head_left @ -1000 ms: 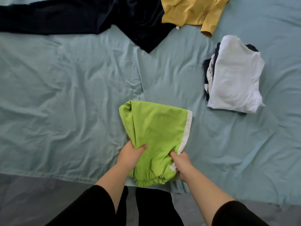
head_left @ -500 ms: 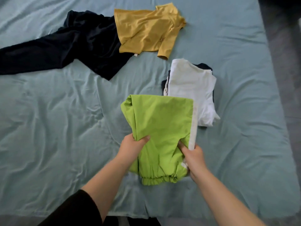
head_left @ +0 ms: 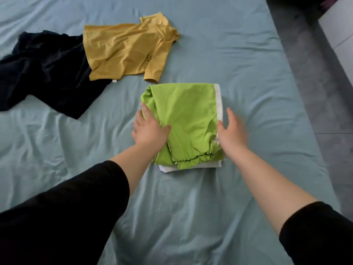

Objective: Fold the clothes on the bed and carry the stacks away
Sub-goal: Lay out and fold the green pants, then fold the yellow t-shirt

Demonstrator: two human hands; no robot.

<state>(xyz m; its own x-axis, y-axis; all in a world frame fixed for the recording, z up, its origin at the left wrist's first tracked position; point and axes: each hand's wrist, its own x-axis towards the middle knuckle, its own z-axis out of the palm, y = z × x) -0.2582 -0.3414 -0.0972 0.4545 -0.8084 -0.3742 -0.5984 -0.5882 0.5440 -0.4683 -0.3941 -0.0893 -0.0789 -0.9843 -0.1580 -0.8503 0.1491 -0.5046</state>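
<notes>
The left hand (head_left: pixel 149 131) lies against the left edge of the folded green elastic-waist garment (head_left: pixel 187 119), fingers straight along its side and thumb resting on top. It is a flat, steadying touch, not a grip. The right hand (head_left: pixel 232 131) is open and blurred at the right edge, with the thumb near the cloth. Whether it touches the cloth cannot be told.

The green piece sits on top of a folded white garment (head_left: pixel 191 166), which shows only as a strip at the near side. This stack rests on the blue-green bed sheet (head_left: pixel 191 217), right of the middle.

The step in hand looks like settling the green piece onto the stack. To do it well, both palms should press inward and down evenly so the edges line up with the white layer beneath. The bunched waistband at the near end hangs over the white edge and wants a nudge back. The fabric looks light and slippery, so a hasty release could let the fold spring open.

Farther up the bed, a mustard-yellow T-shirt (head_left: pixel 126 50) lies spread and unfolded, overlapping a crumpled dark garment (head_left: pixel 47 73). Both are not yet folded. Grey floor (head_left: pixel 315 73) runs along the bed's right side.
</notes>
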